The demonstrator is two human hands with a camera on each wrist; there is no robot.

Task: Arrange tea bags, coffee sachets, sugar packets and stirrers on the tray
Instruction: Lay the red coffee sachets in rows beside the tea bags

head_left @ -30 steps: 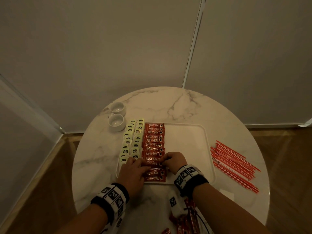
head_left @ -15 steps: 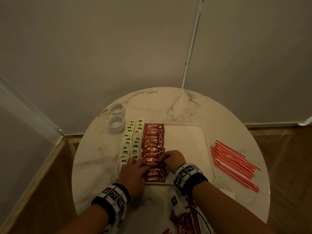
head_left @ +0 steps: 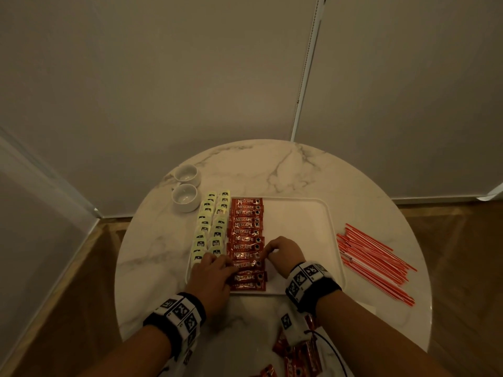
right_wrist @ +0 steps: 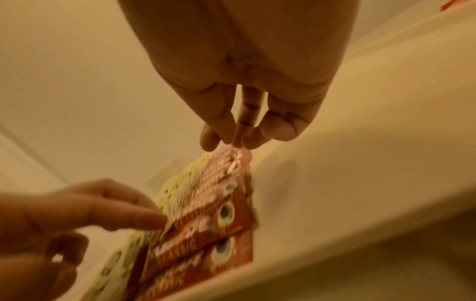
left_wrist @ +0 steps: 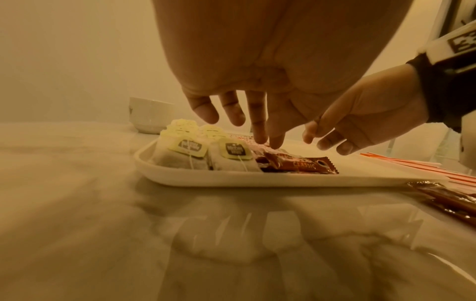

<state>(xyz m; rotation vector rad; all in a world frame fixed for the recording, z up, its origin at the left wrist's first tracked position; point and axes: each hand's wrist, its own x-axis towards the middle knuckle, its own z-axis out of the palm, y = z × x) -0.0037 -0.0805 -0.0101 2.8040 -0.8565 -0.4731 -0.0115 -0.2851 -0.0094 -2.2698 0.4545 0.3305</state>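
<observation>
A white tray (head_left: pixel 299 240) sits mid-table. Two columns of yellow-tagged tea bags (head_left: pixel 211 229) fill its left side, with a column of red coffee sachets (head_left: pixel 246 227) beside them. My left hand (head_left: pixel 226 263) lies over the near sachets, its straight fingers (left_wrist: pixel 260 130) touching their left ends. My right hand (head_left: pixel 268 253) is curled at the right ends. In the right wrist view its thumb and fingertips (right_wrist: pixel 226 140) pinch the crimped end of a sachet (right_wrist: pixel 237 160). Red stirrers (head_left: pixel 375 262) lie on the table right of the tray.
Two white cups (head_left: pixel 185 197) stand at the tray's far left corner. Loose red sachets (head_left: pixel 296 355) lie on the round marble table (head_left: pixel 272 170) near its front edge, under my right forearm. The tray's right half is bare. Walls close in behind the table.
Both hands have crept slightly farther along the sachet column, away from me. Nothing else has moved.
</observation>
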